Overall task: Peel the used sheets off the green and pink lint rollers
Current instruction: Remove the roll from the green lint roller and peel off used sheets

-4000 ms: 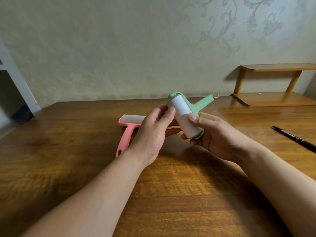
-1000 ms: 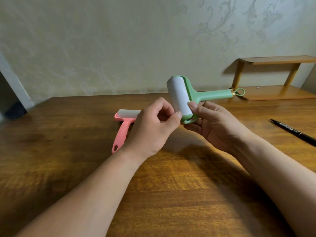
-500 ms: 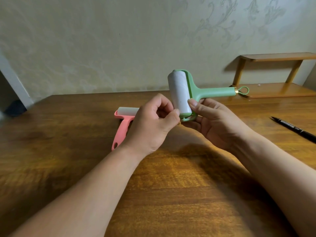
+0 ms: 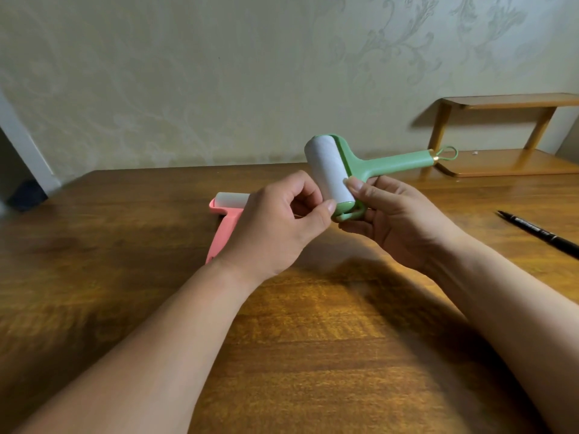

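I hold the green lint roller (image 4: 360,164) up above the wooden table (image 4: 313,355), its white roll (image 4: 329,170) turned toward me and its handle pointing right. My right hand (image 4: 398,220) grips the roller's near end, thumb on the roll. My left hand (image 4: 279,227) has curled fingers, its thumb tip pressed at the lower edge of the roll; whether it pinches a sheet is hidden. The pink lint roller (image 4: 225,220) lies flat on the table behind my left hand, partly covered by it.
A black pen (image 4: 539,233) lies on the table at the right. A low two-tier wooden shelf (image 4: 507,158) stands at the back right against the patterned wall. A dark gap opens at the far left beside a white frame.
Across the earlier frames the green roller turned so its handle points right instead of up and away. My left thumb moved to the roll's lower edge. Since half a second ago little has shifted.
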Available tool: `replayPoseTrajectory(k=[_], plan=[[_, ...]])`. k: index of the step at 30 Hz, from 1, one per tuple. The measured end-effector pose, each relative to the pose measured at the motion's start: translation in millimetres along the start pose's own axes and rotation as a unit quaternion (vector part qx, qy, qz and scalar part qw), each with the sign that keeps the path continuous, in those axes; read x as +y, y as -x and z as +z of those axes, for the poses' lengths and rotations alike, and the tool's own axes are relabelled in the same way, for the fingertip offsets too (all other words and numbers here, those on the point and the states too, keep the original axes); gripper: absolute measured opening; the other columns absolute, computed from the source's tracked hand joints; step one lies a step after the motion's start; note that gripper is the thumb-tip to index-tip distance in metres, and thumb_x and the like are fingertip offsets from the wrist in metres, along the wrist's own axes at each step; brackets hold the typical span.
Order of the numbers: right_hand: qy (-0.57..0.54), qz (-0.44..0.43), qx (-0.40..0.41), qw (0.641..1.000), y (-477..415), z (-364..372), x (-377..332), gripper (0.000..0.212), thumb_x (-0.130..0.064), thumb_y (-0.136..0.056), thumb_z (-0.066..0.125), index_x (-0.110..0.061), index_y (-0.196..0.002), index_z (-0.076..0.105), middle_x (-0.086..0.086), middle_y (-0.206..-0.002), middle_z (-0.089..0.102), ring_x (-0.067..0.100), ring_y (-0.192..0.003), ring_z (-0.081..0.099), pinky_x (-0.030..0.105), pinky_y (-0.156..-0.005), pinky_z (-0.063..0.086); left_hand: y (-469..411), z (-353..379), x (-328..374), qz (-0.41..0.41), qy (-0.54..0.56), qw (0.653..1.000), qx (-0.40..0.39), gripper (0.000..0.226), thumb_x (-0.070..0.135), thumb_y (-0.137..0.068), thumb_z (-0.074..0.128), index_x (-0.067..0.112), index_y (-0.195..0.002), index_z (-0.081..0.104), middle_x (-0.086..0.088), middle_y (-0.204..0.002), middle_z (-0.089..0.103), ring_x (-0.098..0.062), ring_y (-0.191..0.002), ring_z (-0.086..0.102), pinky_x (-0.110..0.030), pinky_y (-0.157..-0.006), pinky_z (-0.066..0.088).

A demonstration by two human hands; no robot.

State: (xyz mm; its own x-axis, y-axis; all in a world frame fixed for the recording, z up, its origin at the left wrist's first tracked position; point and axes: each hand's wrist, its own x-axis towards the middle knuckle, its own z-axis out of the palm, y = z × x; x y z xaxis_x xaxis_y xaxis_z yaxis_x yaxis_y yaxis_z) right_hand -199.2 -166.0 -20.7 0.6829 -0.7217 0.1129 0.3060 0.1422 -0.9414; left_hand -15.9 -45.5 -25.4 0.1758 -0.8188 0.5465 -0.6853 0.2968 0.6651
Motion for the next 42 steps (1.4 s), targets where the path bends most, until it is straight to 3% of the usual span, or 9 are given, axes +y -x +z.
replayPoseTrajectory(k=[9, 15, 20, 22, 25, 27, 35, 38, 42], plan=[[0.053, 0.004, 0.016, 0.998, 2.9, 5.2, -1.7, 0.036, -0.032, -0.082, 0.082, -0.009, -0.102, 0.062, 0.012, -0.085, 0.077, 0.022, -0.075, 0.079, 0.03, -0.066, 0.065, 0.3, -0.2, -2.3, -0.02, -0.02, 0.999, -0.027, 0.015, 0.03, -0.106, 0.073, 0.025, -0.093, 0.073, 0.011, -0.082, 0.07, -0.007, -0.083, 0.065, -0.012, -0.068, 0.048], [0.043, 0.006, 0.014, 0.999, 4.3, 9.3, -1.8, 0.035, -0.03, -0.083, 0.08, -0.009, -0.104, 0.061, 0.011, -0.084, 0.078, 0.021, -0.074, 0.08, 0.03, -0.067, 0.066, -2.0, -1.2, -4.2, -0.028, -0.003, 0.999, -0.031, 0.016, 0.025, -0.109, 0.07, 0.021, -0.094, 0.075, 0.005, -0.088, 0.075, -0.016, -0.092, 0.073, -0.036, -0.081, 0.061], [0.043, 0.017, 0.018, 0.999, 4.2, 9.0, -1.7, 0.03, -0.03, -0.085, 0.079, -0.01, -0.099, 0.061, 0.011, -0.082, 0.077, 0.022, -0.074, 0.077, 0.031, -0.069, 0.066, -2.3, 0.1, -5.2, -0.032, -0.003, 0.999, -0.036, 0.019, 0.039, -0.105, 0.074, 0.028, -0.091, 0.072, 0.007, -0.086, 0.074, -0.013, -0.085, 0.07, -0.018, -0.07, 0.053], [0.046, 0.016, 0.018, 0.999, 3.7, 8.4, -1.2, 0.03, -0.029, -0.087, 0.078, -0.009, -0.101, 0.061, 0.011, -0.083, 0.077, 0.021, -0.075, 0.078, 0.031, -0.069, 0.066, -3.1, 0.1, -7.6, -0.035, 0.001, 0.999, -0.035, 0.018, 0.039, -0.105, 0.075, 0.028, -0.091, 0.072, 0.006, -0.086, 0.075, -0.014, -0.086, 0.071, -0.025, -0.073, 0.057], [0.044, 0.013, 0.018, 0.999, 3.7, 7.6, -2.2, 0.033, -0.03, -0.084, 0.079, -0.009, -0.102, 0.061, 0.01, -0.082, 0.078, 0.021, -0.075, 0.079, 0.03, -0.069, 0.066, -4.3, -0.3, -10.7, -0.052, 0.045, 0.997, -0.043, 0.013, 0.032, -0.105, 0.076, 0.024, -0.095, 0.075, 0.003, -0.09, 0.078, -0.019, -0.093, 0.078, -0.048, -0.088, 0.068], [0.042, 0.01, 0.017, 0.999, 3.3, 7.7, -2.1, 0.034, -0.03, -0.084, 0.08, -0.009, -0.103, 0.062, 0.009, -0.082, 0.078, 0.021, -0.075, 0.079, 0.03, -0.068, 0.066, -5.0, -0.4, -12.9, -0.061, 0.075, 0.994, -0.044, 0.012, 0.029, -0.105, 0.077, 0.022, -0.096, 0.076, 0.002, -0.091, 0.078, -0.022, -0.094, 0.08, -0.056, -0.09, 0.069], [0.044, -0.004, 0.031, 0.999, 2.2, 10.1, 1.9, 0.036, -0.03, -0.084, 0.081, -0.007, -0.105, 0.062, 0.009, -0.082, 0.078, 0.021, -0.074, 0.079, 0.03, -0.068, 0.066, -5.2, 2.7, -18.3, -0.084, 0.124, 0.988, -0.038, 0.011, 0.036, -0.099, 0.077, 0.028, -0.091, 0.078, 0.005, -0.089, 0.076, -0.023, -0.096, 0.08, -0.058, -0.092, 0.069], [0.052, -0.007, 0.046, 0.998, 0.8, 9.4, 3.9, 0.03, -0.025, -0.093, 0.08, -0.006, -0.107, 0.062, 0.01, -0.083, 0.076, 0.022, -0.074, 0.079, 0.031, -0.068, 0.066, -5.5, 3.2, -18.1, -0.081, 0.112, 0.99, -0.032, 0.014, 0.041, -0.095, 0.077, 0.029, -0.09, 0.078, 0.005, -0.088, 0.077, -0.022, -0.094, 0.079, -0.057, -0.091, 0.069], [0.062, -0.008, 0.054, 0.997, -0.3, 7.7, 5.8, 0.027, -0.023, -0.099, 0.077, -0.004, -0.11, 0.062, 0.012, -0.084, 0.077, 0.023, -0.075, 0.08, 0.034, -0.071, 0.067, -4.5, 3.2, -19.4, -0.075, 0.095, 0.992, -0.031, 0.012, 0.027, -0.104, 0.076, 0.027, -0.092, 0.078, 0.004, -0.089, 0.078, -0.02, -0.092, 0.08, -0.056, -0.091, 0.069]])
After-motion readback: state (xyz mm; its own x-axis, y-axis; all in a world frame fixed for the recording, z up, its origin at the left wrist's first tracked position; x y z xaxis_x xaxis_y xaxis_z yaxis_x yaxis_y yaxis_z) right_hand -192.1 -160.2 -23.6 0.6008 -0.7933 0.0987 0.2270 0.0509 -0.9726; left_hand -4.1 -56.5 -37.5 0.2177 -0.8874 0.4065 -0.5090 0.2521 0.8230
